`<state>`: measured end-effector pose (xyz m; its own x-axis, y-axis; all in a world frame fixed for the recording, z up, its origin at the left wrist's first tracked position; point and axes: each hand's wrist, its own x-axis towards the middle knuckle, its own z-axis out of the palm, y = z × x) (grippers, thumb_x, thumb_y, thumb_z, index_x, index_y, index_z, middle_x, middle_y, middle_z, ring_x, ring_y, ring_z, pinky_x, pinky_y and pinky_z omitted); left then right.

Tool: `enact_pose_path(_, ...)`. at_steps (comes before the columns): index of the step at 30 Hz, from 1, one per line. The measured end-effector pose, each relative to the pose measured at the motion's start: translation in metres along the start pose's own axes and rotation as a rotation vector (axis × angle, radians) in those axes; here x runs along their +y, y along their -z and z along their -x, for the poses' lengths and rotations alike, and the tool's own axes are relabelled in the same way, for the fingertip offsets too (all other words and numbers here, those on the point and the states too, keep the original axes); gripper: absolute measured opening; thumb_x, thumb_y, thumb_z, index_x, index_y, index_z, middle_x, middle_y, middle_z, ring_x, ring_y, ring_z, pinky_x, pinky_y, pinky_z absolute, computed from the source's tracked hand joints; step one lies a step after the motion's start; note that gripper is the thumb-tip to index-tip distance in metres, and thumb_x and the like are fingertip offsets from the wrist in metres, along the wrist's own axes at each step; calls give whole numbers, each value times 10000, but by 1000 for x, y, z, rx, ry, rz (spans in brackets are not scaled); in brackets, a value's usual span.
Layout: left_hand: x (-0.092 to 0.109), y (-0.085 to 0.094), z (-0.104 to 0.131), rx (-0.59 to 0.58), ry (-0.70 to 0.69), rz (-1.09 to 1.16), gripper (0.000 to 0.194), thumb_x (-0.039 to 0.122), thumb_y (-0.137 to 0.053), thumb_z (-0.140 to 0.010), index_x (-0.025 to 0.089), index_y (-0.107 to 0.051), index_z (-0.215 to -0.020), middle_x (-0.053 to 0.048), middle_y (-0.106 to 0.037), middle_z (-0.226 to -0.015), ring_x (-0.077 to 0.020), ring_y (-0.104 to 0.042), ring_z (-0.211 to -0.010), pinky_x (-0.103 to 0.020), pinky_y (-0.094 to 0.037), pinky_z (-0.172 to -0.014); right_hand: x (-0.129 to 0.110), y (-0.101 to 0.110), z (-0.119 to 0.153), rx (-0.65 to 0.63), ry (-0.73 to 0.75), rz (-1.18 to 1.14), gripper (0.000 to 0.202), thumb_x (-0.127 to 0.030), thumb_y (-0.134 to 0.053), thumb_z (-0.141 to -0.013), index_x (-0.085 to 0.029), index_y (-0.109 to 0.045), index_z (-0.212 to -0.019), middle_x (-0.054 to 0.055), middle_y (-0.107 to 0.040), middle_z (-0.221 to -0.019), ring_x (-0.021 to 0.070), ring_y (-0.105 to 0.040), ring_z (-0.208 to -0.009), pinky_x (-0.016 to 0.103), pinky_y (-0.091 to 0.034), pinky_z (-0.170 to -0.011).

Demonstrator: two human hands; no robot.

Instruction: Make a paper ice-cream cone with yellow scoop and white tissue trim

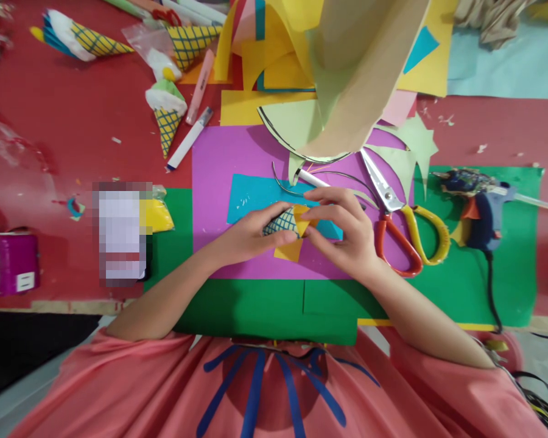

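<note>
Over the purple sheet (pixel 237 146), my left hand (pixel 242 234) is closed round a small paper cone (pixel 281 224) with a blue-green criss-cross pattern. Yellow paper (pixel 301 220) stands at the cone's wide end, and the curled fingers and thumb of my right hand (pixel 342 231) pinch it. My fingers hide part of both. Beneath lie a blue paper sheet (pixel 244 204) and a yellow scrap (pixel 287 250). Scissors (pixel 388 204) with red and yellow handles rest just right of my right hand.
A glue gun (pixel 484 219) lies on the green sheet (pixel 516 286) at right. Finished paper cones (pixel 103 42), a pink marker (pixel 200 88) and a white marker (pixel 189 140) are at upper left. A large curled pale sheet (pixel 356 79) rises at the back. A purple box (pixel 11 263) sits far left.
</note>
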<state>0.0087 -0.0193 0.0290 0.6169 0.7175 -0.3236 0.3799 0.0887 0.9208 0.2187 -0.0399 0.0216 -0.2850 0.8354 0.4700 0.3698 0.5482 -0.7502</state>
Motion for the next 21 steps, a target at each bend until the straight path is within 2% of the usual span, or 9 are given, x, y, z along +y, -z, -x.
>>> enact_pose_path(3, 3, -1, 0, 17, -21, -158, 561, 584, -570, -889, 212, -547, -1308, -51, -665, -1215, -229, -629, -1081, -317, -512, -912, 3, -2, 1, -9, 26, 11, 125, -157, -631, -867, -258, -649, -939, 73, -669, -1134, 238, -654, -1045, 436, -569, -864)
enact_pose_path(6, 2, -3, 1, 35, -27, -269, 618, 585, -578, -888, 178, -511, -1347, -89, -647, -1284, -257, -629, -1141, -353, -500, -975, 5, -5, 2, 7, 41, 4, 135, -126, -641, -854, -247, -648, -913, 73, -673, -1126, 232, -655, -1049, 414, -584, -821)
enact_pose_path(10, -1, -8, 3, 57, -36, -394, 619, 564, -580, -899, 188, -480, -1380, -101, -632, -1322, -268, -643, -1160, -354, -523, -942, 6, -6, 4, 18, -2, -28, 147, -103, -641, -847, -244, -650, -887, 67, -679, -1114, 223, -662, -1041, 408, -591, -811)
enact_pose_path(15, -3, -10, 2, 69, -58, -479, 617, 568, -567, -908, 188, -467, -1383, -112, -639, -1317, -266, -668, -1136, -341, -552, -884, 4, -10, 4, 48, -41, -79, 154, -78, -640, -824, -229, -639, -851, 65, -686, -1090, 219, -665, -1038, 433, -584, -875)
enact_pose_path(21, -7, -12, 2, 118, -126, -563, 649, 648, -496, -910, 176, -472, -1355, -133, -646, -1300, -280, -684, -1111, -344, -568, -818, 1, -13, 5, 66, -120, -150, 158, -69, -624, -811, -227, -617, -819, 50, -693, -1063, 206, -679, -1018, 414, -593, -849)
